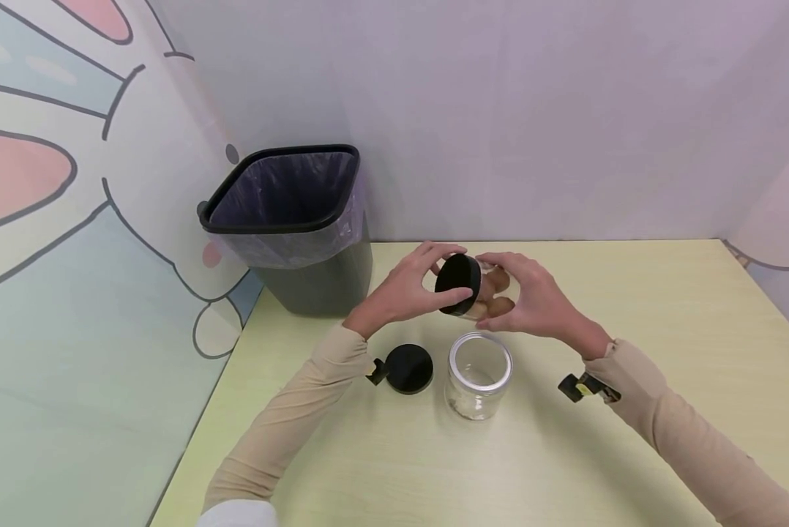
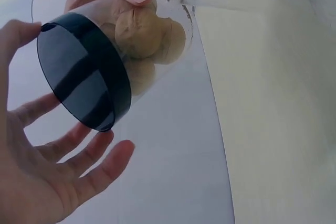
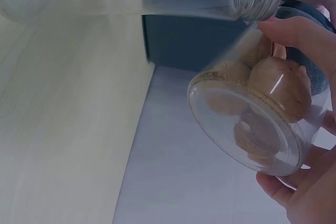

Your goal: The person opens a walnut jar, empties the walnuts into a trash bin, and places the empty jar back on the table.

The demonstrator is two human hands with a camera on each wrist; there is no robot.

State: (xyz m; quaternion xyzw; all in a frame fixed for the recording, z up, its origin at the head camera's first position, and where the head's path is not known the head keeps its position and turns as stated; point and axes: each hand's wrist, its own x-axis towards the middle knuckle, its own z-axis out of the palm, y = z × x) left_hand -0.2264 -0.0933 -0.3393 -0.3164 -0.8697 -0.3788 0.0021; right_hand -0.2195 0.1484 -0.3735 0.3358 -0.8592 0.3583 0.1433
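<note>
Both hands hold a clear jar (image 3: 247, 124) tilted on its side above the table, its black lid (image 1: 457, 284) toward the left. Inside are several brown, rounded pieces that look like mushrooms (image 2: 139, 34). My left hand (image 1: 410, 285) grips the lid by its rim, thumb on one side and fingers on the other. Around the jar's body curl the thumb and fingers of my right hand (image 1: 534, 298). Below them on the table stands a second clear jar (image 1: 479, 399), uncovered and upright. A loose black lid (image 1: 409, 369) lies flat to its left.
A grey waste bin (image 1: 315, 282) with a black rim and a plastic liner stands at the table's back left corner. The pale wooden table (image 1: 664, 315) reaches a plain wall (image 1: 533, 132) behind, and a cartoon-printed wall (image 1: 72, 366) borders the left side.
</note>
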